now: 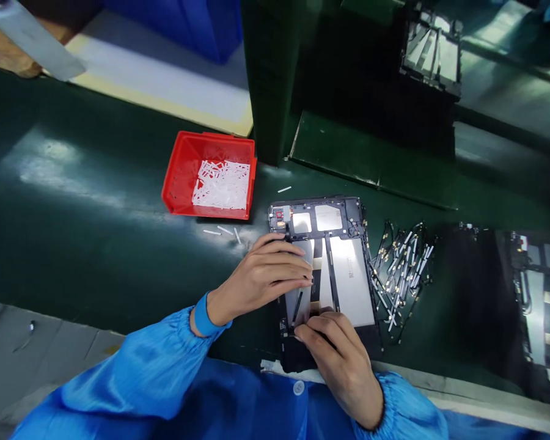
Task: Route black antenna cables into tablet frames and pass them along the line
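Observation:
An opened tablet (348,287) lies back-up on the bench, showing silver battery plates and dark flat ribbon cables. My left hand (263,272) rests over its left side, thumb and forefinger tips together above the battery. At the lower part of the tablet, my right hand (339,351) is closed with its fingertips pressed down near the left edge. Between the two hands runs a short thin black cable (297,307) across the battery. Whatever either hand pinches is hidden by the fingers.
Thin black cables with white strips (403,269) lie heaped right of the tablet. A red bin (176,177) holds many white strips; several loose strips (237,236) lie nearby. Another opened tablet (538,305) sits far right. A green post (270,85) and raised ledge (371,159) stand behind.

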